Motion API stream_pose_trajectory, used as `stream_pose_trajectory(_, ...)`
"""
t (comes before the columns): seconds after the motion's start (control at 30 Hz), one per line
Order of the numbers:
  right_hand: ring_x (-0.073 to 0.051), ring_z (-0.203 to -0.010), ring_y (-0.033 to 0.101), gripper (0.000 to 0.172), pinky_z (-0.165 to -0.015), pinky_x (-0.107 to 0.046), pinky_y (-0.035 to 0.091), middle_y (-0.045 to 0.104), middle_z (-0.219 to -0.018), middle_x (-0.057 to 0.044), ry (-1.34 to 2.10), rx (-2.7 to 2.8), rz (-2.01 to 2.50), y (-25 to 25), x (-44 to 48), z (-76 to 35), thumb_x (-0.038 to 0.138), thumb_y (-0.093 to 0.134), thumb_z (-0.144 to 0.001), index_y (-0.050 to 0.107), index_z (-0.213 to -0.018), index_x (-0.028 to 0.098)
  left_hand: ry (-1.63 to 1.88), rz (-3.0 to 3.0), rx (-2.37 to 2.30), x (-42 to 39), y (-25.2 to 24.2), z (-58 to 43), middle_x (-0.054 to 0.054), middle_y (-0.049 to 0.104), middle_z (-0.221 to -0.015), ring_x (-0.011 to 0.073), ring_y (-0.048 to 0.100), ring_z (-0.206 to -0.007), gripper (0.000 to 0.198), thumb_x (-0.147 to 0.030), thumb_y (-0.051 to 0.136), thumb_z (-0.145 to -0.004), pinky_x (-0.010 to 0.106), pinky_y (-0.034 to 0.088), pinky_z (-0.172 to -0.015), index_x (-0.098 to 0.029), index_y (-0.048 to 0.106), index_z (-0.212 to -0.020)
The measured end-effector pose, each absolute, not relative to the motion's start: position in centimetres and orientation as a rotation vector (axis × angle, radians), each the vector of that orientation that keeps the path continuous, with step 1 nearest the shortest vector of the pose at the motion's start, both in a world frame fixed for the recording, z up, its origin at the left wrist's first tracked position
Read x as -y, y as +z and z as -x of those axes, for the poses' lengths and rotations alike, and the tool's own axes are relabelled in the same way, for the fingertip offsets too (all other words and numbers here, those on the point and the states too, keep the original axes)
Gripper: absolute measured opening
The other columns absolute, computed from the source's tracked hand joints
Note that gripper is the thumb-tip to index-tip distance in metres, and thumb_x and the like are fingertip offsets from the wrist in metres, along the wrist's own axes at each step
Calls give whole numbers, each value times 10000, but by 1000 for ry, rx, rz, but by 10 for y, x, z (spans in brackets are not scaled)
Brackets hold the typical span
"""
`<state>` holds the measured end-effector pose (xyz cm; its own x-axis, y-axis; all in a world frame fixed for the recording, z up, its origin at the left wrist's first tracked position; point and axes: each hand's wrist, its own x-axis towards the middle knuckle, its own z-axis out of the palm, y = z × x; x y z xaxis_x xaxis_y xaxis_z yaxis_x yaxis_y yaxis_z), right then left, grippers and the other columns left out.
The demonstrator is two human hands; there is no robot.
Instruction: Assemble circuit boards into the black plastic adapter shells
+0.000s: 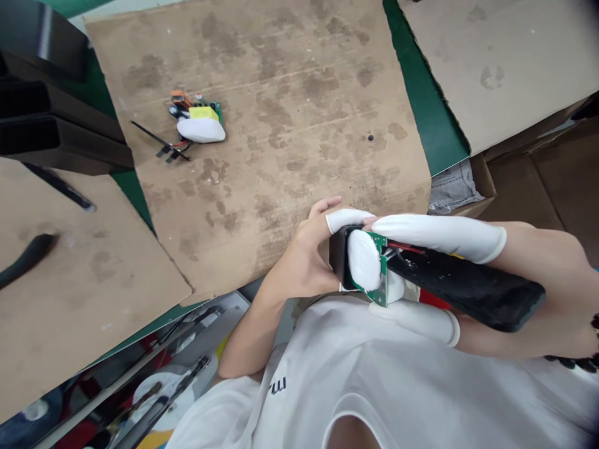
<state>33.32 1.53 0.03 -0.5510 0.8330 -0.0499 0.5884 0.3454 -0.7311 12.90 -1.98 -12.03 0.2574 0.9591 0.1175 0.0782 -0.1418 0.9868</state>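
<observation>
My left hand (pixel 309 249) grips the end of a long black housing (pixel 468 290) held close to my chest, fingers curled round it, one finger in a white cot. My right hand (pixel 538 293) wraps the housing's body, with white finger cots above and below it. A green circuit board (pixel 381 268) with a white pad (pixel 364 260) sits at the housing's open end, between both hands, with red wire behind it. Another circuit board (pixel 199 121), with a yellow part, a white pad and black leads, lies on the stained cardboard sheet (pixel 290 106) far from both hands.
Black rectangular tubes (pixel 51 125) are stacked at the far left. Further cardboard sheets (pixel 70 287) cover the green table at left and upper right. A small black dot (pixel 370 137) lies on the middle sheet. An open carton with paper (pixel 456 187) stands at the right edge.
</observation>
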Motion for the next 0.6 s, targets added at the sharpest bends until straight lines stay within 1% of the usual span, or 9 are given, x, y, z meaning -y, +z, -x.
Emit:
stream_pose_trajectory(0.03,-193,-939,822,376,-857,-270,680,803,-1144,128,954,2304,1131,-1,-15,-333,478,785,-855,708,-1223,477,1074,-1490,-1018,20,-121,-130,107,756,-1182,347,652,-1241,760,-568,960,-571,545,301,-1290,-231,713,-1205)
stream_pose_trajectory(0.07,-178,-955,819,426,-900,-249,666,781,-1229,128,898,2322,1035,-4,-16,-333,398,794,-864,686,-1271,464,1077,-1488,-1025,21,-123,-130,104,749,-1207,342,652,-1244,762,-551,955,-585,541,298,-1292,-235,700,-1229)
stream_pose_trajectory(0.13,-160,-933,817,536,-905,-211,656,768,-1283,100,866,2333,928,-10,-20,-333,302,812,-846,653,-1345,417,1080,-1465,-1055,21,-126,-133,97,729,-1256,329,653,-1242,759,-514,937,-623,535,326,-1279,-248,665,-1279)
stream_pose_trajectory(0.2,-152,-869,814,556,-837,-197,662,799,-1207,72,888,2333,860,-16,-28,-333,267,818,-827,657,-1350,368,1086,-1428,-1080,20,-130,-136,96,702,-1300,323,648,-1251,762,-478,928,-643,520,390,-1238,-260,633,-1311)
stream_pose_trajectory(0.3,-172,-837,808,500,-749,-228,664,822,-1090,41,892,2377,794,-16,-43,-328,244,809,-813,693,-1293,321,1145,-1400,-1065,14,-134,-142,118,659,-1350,327,632,-1279,774,-458,928,-659,485,469,-1168,-248,602,-1328)
stream_pose_trajectory(0.4,-220,-827,806,436,-724,-301,667,828,-1047,-12,840,2428,769,-13,-57,-322,238,800,-798,719,-1226,263,1248,-1442,-1170,10,-125,-143,158,570,-1463,324,556,-1387,792,-416,887,-734,478,443,-1198,-225,522,-1410)
stream_pose_trajectory(0.47,-247,-860,807,393,-770,-347,672,825,-1065,-49,797,2424,803,-13,-68,-316,261,791,-805,720,-1190,224,1290,-1457,-1390,17,-105,-137,172,489,-1548,313,479,-1470,787,-364,828,-810,486,395,-1240,-225,449,-1485)
stream_pose_trajectory(0.53,-273,-917,804,396,-849,-387,663,818,-1080,-78,732,2390,906,-16,-83,-307,292,798,-801,711,-1176,196,1262,-1454,-1585,35,-75,-123,152,492,-1558,299,484,-1473,682,-325,747,-892,488,407,-1236,-248,447,-1500)
stream_pose_trajectory(0.6,-305,-973,791,402,-902,-418,638,810,-1088,-105,652,2383,1064,-19,-101,-294,290,801,-792,705,-1166,175,1161,-1554,-1556,59,-41,-106,96,626,-1427,289,602,-1352,436,-331,669,-958,469,498,-1155,-286,575,-1381)
